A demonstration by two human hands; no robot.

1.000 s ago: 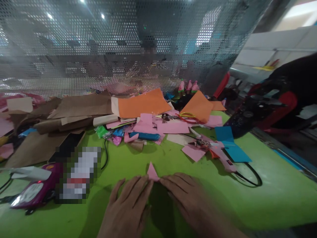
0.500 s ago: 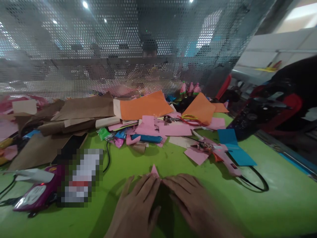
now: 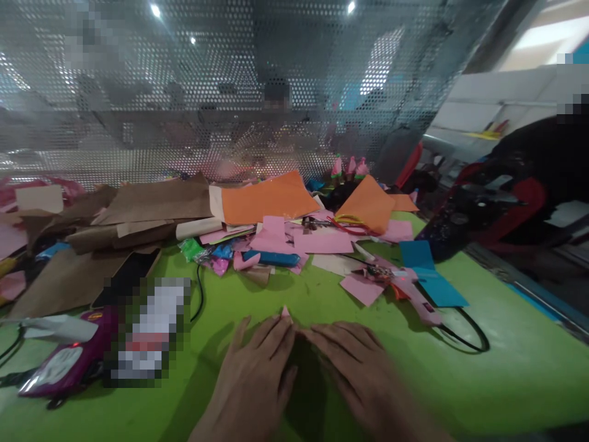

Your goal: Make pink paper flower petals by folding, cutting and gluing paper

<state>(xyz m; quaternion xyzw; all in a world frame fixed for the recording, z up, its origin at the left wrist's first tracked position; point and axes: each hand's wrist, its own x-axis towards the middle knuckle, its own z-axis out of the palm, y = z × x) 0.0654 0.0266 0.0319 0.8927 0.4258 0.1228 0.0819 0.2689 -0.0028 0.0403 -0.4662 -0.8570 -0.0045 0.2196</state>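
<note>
A small piece of pink paper (image 3: 285, 312) lies on the green table, with only its pointed tip showing beyond my fingertips. My left hand (image 3: 262, 362) rests palm down over it, fingers stretched out and pressing on the paper. Beside it, my right hand (image 3: 352, 365) is also palm down with straight fingers. Its fingertips meet the right edge of the paper, close to the left fingertips. Most of the paper is hidden under my hands.
A pink glue gun (image 3: 414, 294) with a black cord lies at right near a folded blue card (image 3: 432, 276). At left are a purple power strip (image 3: 69, 368) and a blurred-out object (image 3: 151, 325). Brown, orange and pink papers (image 3: 262, 199) pile up at the back before a perforated metal panel (image 3: 221, 123).
My left fingers have slid slightly forward over the pink paper, so less of its tip shows. My right hand stays almost in place. The view has shifted a little.
</note>
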